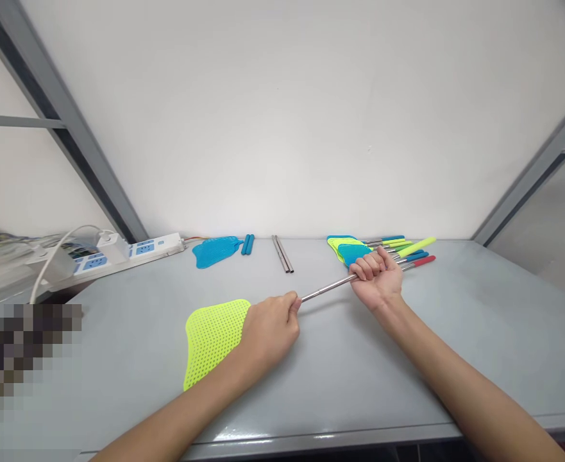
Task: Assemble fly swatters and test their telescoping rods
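A yellow-green fly swatter with a perforated head [217, 337] and a thin metal rod [328, 289] is held slanting above the table. My left hand [272, 324] is closed around the rod's lower end, just beside the head, and covers the joint. Farther right, my right hand [376, 276] wraps round the other end of the rod, palm turned up. Its fingers hide whatever grip is there. Right behind that hand lies a pile of fly swatters with blue heads [352, 253] and yellow-green ones, their coloured handles [421, 245] pointing right.
Along the back of the grey table [340, 385] lie blue swatter heads [215, 251], two short blue grips [247, 244] and metal rods [283, 255]. A power strip [142, 249] with plugs and a white cable sits at the left edge. A white wall rises behind.
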Action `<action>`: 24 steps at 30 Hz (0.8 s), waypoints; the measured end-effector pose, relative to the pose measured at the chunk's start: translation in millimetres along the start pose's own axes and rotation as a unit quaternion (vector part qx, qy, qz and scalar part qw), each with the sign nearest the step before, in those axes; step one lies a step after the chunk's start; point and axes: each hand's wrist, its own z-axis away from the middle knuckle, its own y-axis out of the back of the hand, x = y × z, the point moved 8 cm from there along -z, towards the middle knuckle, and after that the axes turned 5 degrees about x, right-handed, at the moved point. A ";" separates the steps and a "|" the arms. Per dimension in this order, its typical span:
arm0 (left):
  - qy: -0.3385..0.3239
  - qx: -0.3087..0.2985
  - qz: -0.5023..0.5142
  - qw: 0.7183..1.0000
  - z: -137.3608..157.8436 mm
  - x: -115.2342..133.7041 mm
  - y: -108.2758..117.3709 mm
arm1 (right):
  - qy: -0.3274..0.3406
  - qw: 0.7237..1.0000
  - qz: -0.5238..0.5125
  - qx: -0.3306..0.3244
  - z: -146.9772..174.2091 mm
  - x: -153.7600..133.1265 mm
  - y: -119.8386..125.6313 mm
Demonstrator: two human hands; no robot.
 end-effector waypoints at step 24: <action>-0.016 -0.007 -0.062 0.998 14.7 8.2 -5.6 | -0.036 0.985 0.034 0.165 14.9 8.0 22.8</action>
